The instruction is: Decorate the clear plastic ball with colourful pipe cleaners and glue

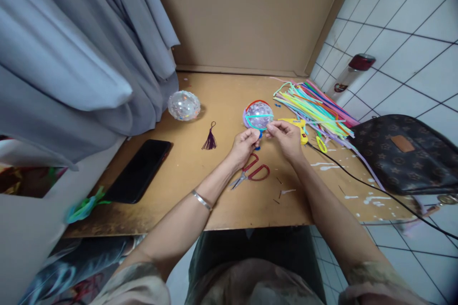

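My left hand (246,145) pinches a teal pipe cleaner (255,116) at its lower side, and my right hand (285,137) is closed in a pinch at its right end. The teal strip is bent in front of a clear ball (260,108) trimmed with red and purple strips. Whether it touches the ball is unclear. A dark blue curled piece (257,147) shows beside my left fingers. Just below lie red-handled scissors (255,173), blades apart. A yellow glue gun (303,131) lies beyond my right hand, partly covered by it.
A second clear ball (183,105), a purple tassel (210,138) and a black phone (139,170) lie left. Several pipe cleaners (315,105), a dark bag (404,152) and a bottle (348,78) stand right. A black cord (365,181) crosses the table's right side.
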The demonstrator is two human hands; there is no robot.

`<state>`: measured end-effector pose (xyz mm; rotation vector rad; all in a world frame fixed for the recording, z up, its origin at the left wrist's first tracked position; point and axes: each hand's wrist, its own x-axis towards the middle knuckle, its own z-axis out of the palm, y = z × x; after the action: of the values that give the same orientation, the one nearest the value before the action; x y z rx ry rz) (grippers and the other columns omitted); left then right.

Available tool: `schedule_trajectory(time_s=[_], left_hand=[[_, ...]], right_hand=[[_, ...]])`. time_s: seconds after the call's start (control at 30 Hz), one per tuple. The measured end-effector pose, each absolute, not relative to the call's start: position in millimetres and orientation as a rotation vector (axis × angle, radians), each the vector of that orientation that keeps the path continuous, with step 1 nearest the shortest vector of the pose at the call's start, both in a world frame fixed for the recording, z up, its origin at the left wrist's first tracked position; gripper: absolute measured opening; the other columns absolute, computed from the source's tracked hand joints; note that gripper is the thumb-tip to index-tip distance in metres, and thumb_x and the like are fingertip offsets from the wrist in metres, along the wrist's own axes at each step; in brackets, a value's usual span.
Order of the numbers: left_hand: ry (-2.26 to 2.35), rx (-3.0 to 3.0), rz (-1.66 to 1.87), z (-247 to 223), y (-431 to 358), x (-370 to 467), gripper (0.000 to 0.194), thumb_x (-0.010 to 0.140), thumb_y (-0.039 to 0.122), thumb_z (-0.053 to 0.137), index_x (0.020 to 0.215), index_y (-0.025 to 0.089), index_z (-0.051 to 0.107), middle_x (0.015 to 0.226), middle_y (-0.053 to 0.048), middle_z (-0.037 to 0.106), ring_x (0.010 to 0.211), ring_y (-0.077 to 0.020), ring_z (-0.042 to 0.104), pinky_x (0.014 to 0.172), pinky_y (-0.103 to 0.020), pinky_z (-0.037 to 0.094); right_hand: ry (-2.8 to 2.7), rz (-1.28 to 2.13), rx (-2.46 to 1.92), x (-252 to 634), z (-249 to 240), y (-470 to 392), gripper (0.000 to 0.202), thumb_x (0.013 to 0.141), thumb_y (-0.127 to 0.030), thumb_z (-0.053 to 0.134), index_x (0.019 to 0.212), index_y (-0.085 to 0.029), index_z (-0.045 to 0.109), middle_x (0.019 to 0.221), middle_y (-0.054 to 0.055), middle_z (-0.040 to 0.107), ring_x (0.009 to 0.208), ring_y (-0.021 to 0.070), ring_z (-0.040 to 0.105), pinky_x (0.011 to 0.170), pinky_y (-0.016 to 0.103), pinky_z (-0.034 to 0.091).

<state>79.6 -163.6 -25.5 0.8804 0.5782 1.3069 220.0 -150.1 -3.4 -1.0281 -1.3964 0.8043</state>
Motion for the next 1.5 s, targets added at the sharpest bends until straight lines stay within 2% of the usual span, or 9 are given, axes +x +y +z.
schedule_trajectory(time_s=[0.17,0.43,0.73,1.1,1.3,1.5], left_hand=[[0.57,0.89,1.27,-28.3,-162.9,79.8,0.048,0.057,0.052,0.088,0.067,0.015,0.059,0.061,0.004,0.051,0.057,-0.0065,0.042,0.058,-0.021,0.036],[0.571,0.874,1.27,-26.2,-163.6,80.2,0.041,0.062,0.047,0.086,0.069,0.014,0.062,0.064,0.002,0.055,0.058,-0.0062,0.043,0.058,-0.021,0.036],[0.602,0.867,1.269,-24.8,-163.9,79.6,0.036,0.068,0.043,0.082,0.069,0.014,0.061,0.063,0.002,0.054,0.057,-0.0065,0.042,0.057,-0.021,0.036],[0.591,0.907,1.286,-25.9,-164.6,79.7,0.037,0.067,0.044,0.081,0.066,0.015,0.059,0.063,0.002,0.052,0.057,-0.0064,0.042,0.058,-0.022,0.035],[0.586,0.895,1.312,-25.3,-165.1,80.2,0.04,0.062,0.047,0.084,0.068,0.015,0.06,0.061,0.003,0.051,0.056,-0.0064,0.041,0.057,-0.022,0.035],[0.59,0.892,1.337,-27.5,-164.2,81.0,0.047,0.06,0.054,0.085,0.067,0.015,0.06,0.057,0.004,0.049,0.056,-0.007,0.041,0.058,-0.022,0.035]], right_hand=[[-1.419,0.855,-0.955,216.5,-1.9,-154.0,0.03,0.073,-0.048,0.076,0.071,-0.019,0.068,0.063,-0.001,0.067,0.059,0.0129,0.063,0.062,0.028,0.055],[-1.42,0.842,-0.932,214.2,-4.2,-154.4,0.018,0.074,-0.037,0.074,0.071,-0.02,0.069,0.062,-0.002,0.068,0.057,0.0127,0.062,0.06,0.028,0.055],[-1.456,0.83,-0.938,214.7,-5.3,-154.2,0.018,0.075,-0.038,0.074,0.072,-0.021,0.069,0.064,-0.001,0.069,0.057,0.013,0.063,0.061,0.028,0.055],[-1.598,0.663,-0.926,217.7,-6.6,-155.4,0.016,0.082,-0.034,0.068,0.074,-0.02,0.069,0.068,-0.001,0.069,0.063,0.0135,0.063,0.064,0.028,0.054],[-1.621,0.545,-0.92,214.9,-6.8,-159.3,0.013,0.083,-0.03,0.066,0.074,-0.021,0.069,0.07,0.0,0.07,0.064,0.0139,0.065,0.064,0.027,0.053],[-1.493,0.728,-0.957,209.9,-10.2,-158.3,0.017,0.08,-0.036,0.068,0.074,-0.021,0.067,0.067,-0.001,0.069,0.062,0.0142,0.065,0.065,0.029,0.056]])
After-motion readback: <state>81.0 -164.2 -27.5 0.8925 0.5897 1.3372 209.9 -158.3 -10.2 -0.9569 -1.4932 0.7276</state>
